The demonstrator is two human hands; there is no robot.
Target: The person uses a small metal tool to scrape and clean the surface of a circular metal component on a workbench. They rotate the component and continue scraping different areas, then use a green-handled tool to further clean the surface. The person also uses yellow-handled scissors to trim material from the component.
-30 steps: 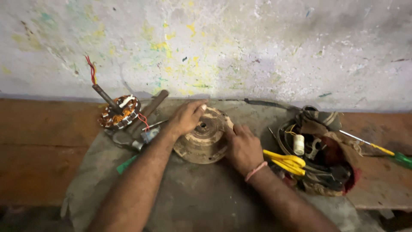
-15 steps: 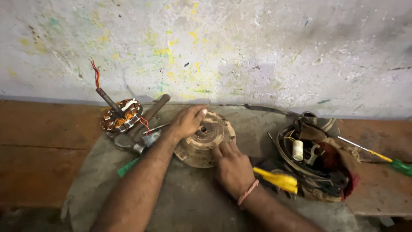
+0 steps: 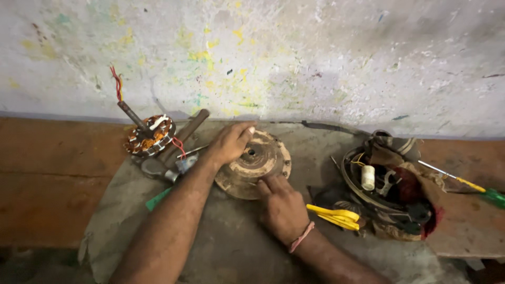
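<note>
Motor cover (image 3: 258,164) steadied by left hand (image 3: 229,143), fingers narrow, and right hand (image 3: 284,208), fingers spread; wound stator (image 3: 149,135) lies separate, beyond the left hand.

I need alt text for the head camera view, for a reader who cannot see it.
Two bare hands rest on a round, dirty metal cover on a grey cloth: left hand on its far edge, right hand at its near edge. A copper-wound stator lies left; a tool bag and yellow pliers lie right.
</note>
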